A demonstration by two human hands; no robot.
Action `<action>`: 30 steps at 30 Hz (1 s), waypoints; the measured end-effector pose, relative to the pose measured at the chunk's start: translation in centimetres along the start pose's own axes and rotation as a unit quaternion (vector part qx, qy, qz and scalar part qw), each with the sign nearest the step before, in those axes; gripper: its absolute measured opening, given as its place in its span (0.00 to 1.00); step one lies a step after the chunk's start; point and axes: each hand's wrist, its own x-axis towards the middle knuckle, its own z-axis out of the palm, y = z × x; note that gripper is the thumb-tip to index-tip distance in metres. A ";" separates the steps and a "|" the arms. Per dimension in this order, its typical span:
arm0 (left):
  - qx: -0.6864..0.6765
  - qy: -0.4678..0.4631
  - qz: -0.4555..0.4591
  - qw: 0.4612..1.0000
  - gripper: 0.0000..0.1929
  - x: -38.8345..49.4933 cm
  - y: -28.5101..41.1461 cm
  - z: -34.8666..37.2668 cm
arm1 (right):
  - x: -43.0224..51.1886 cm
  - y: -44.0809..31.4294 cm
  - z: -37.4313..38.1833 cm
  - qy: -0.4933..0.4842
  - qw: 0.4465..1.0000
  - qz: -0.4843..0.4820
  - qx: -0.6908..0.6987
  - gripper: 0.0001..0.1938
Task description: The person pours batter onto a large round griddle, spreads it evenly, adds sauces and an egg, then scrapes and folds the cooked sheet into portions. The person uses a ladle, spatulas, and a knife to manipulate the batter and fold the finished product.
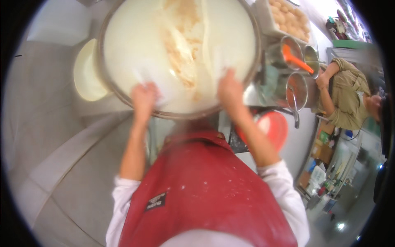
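A wide round pan or griddle with a metal rim (257, 52) lies before me, its surface covered by a pale, smooth layer (132, 40). Down its middle runs a strip of tan filling (182, 52) with folds of pale sheet beside it. Over the near left part of the pan, my left hand (144, 96) is closed around a pale, flat tool, blurred by motion. My right hand (230, 91) is at the near right rim, fingers curled on a similar whitish tool (218, 60). Blur hides the exact shape of both tools.
Right of the pan are a tray of round tan items (290, 18), an orange ladle (293, 58) in a metal pot, another pot (297, 91) with a ladle, and a red basin (276, 131). A co-worker (345, 92) stands beyond. A pale round container (89, 74) is left.
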 end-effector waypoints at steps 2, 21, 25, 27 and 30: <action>-0.067 -0.037 -0.014 0.997 0.11 -1.8 0.2 1.7 | -2.7 -0.9 2.2 -0.052 0.986 0.038 0.155 0.18; -0.257 0.066 0.049 0.963 0.12 26.2 14.0 3.8 | 32.4 -5.6 1.5 0.150 0.974 -0.057 0.158 0.29; -0.121 0.054 0.106 0.986 0.12 29.0 16.8 2.5 | 34.5 -8.2 0.8 0.132 0.976 -0.124 0.122 0.29; -0.028 0.058 0.132 0.989 0.12 30.1 18.0 1.4 | 34.8 -9.3 0.0 0.112 0.975 -0.165 0.097 0.28; 0.068 0.077 0.161 0.982 0.12 30.1 19.1 -0.2 | 33.9 -10.3 -1.5 0.108 0.972 -0.192 0.079 0.29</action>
